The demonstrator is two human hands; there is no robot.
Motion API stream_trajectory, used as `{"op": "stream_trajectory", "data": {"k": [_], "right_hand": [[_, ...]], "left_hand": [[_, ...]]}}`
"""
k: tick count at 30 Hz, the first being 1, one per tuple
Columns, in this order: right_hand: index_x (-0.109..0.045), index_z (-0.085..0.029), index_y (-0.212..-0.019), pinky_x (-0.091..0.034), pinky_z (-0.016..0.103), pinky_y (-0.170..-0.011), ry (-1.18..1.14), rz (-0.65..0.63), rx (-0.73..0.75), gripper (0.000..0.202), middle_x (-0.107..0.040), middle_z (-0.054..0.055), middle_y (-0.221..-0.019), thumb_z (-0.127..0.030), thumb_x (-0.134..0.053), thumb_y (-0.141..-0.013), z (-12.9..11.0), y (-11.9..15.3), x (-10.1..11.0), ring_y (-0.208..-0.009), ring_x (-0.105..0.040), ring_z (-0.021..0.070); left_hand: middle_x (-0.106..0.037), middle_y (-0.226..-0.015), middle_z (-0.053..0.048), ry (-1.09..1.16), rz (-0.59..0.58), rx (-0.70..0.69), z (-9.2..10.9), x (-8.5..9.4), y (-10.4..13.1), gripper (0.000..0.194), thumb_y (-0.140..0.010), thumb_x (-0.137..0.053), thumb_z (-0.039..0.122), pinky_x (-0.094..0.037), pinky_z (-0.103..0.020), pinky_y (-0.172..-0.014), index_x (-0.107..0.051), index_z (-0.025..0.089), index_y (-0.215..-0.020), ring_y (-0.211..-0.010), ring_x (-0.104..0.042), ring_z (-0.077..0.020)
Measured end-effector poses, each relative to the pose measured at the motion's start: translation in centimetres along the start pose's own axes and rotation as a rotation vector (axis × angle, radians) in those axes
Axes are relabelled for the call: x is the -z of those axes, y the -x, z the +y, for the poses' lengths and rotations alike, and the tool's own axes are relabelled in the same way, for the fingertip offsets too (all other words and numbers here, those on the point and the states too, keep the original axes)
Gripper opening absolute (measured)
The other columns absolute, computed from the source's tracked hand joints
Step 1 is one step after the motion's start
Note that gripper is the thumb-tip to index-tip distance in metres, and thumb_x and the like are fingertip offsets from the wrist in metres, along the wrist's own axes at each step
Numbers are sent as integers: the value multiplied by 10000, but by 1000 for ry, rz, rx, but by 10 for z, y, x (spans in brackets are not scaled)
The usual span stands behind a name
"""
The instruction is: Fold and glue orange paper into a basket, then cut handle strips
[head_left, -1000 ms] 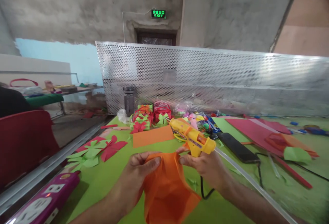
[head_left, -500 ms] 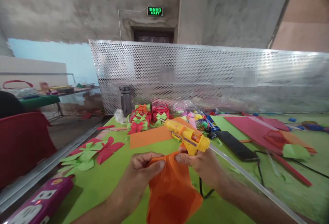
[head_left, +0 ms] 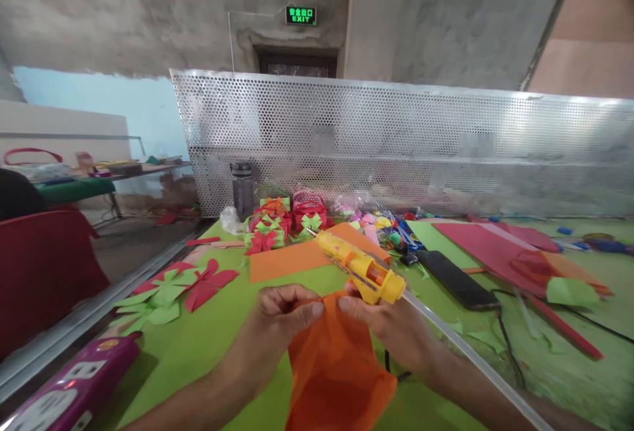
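Note:
My left hand (head_left: 290,322) pinches the top edge of an orange felt piece (head_left: 341,378) between thumb and fingers. The felt hangs folded or pouch-like; its far side is hidden. My right hand (head_left: 386,325) pinches the same edge a little to the right. That hand also holds a yellow hot glue gun (head_left: 356,263), its handle hidden by my fingers. The gun's nozzle points up and left, away from the felt. From its back end a long translucent glue stick (head_left: 465,348) runs down to the right over my forearm.
A flat orange sheet (head_left: 284,261) lies beyond my hands. Finished small red and green bags (head_left: 310,210) and a bottle (head_left: 242,190) stand behind. Felt flowers (head_left: 166,299) and a purple power strip (head_left: 74,378) lie left. A black phone (head_left: 456,279) and pink felt (head_left: 495,253) lie right.
Both hands keep their pinch on the orange felt, which has shifted slightly right. The glue gun has tilted a little, its back end lower. The view has moved slightly.

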State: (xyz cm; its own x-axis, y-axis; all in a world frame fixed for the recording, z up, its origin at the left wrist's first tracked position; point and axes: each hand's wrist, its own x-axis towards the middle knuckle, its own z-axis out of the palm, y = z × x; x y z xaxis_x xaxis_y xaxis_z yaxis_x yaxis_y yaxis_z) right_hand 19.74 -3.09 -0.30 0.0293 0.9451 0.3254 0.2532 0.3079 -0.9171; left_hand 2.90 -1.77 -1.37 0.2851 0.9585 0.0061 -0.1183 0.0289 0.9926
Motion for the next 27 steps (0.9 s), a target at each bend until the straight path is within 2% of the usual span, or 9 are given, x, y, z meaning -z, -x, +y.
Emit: {"op": "stream_trajectory", "data": {"k": [5, 10, 12, 16, 21, 27], "right_hand": [[-554, -244, -686, -507, 281, -622, 3, 3, 105, 20, -576, -19, -678, -232, -570, -682, 2, 0, -2, -653, -572, 174], [-545, -257, -1062, -471, 239, -589, 25, 45, 99, 398, -591, -35, -770, -168, -612, -680, 8, 2, -3, -621, -540, 139], [-520, -260, -1132, -468, 234, -586, 13, 53, 93, 473, -594, -34, -780, -169, -625, -681, 12, 3, -3, -629, -545, 139], [-518, -275, -1161, -476, 254, -606, 39, 49, 91, 485, -596, -24, -789, -193, -630, -696, 18, 4, -4, -663, -560, 160], [-517, -289, -1169, -473, 286, -739, 121, 52, 127, 495, -610, -18, -853, -201, -637, -697, 18, 4, -2, -716, -575, 169], [-499, -285, -1196, -475, 255, -631, 73, -9, 104, 540, -617, -21, -874, -208, -657, -686, 18, 5, -1, -705, -573, 161]], "left_hand": [[-695, -648, -8, 57, 6, 37, -1, 0, -3, 249, -527, -820, 321, -440, -218, -595, -710, 153, -674, -615, -582, -128], [-696, -638, -6, 30, 30, 12, 0, -2, -5, 231, -502, -823, 302, -433, -214, -586, -724, 162, -656, -600, -574, -122], [-690, -636, -9, 1, 28, 12, -1, -2, -5, 207, -527, -808, 305, -420, -214, -571, -720, 161, -648, -594, -565, -121], [-638, -573, 2, -46, 21, -2, -6, 1, -7, 193, -579, -769, 326, -381, -214, -530, -701, 155, -638, -546, -521, -109], [-554, -526, 21, -154, 14, -53, -7, 2, -8, 205, -632, -717, 340, -304, -203, -483, -665, 141, -623, -497, -420, -82], [-469, -488, 34, -267, -1, -101, -1, 0, -8, 217, -675, -650, 341, -244, -213, -451, -615, 141, -598, -472, -343, -79]]}}
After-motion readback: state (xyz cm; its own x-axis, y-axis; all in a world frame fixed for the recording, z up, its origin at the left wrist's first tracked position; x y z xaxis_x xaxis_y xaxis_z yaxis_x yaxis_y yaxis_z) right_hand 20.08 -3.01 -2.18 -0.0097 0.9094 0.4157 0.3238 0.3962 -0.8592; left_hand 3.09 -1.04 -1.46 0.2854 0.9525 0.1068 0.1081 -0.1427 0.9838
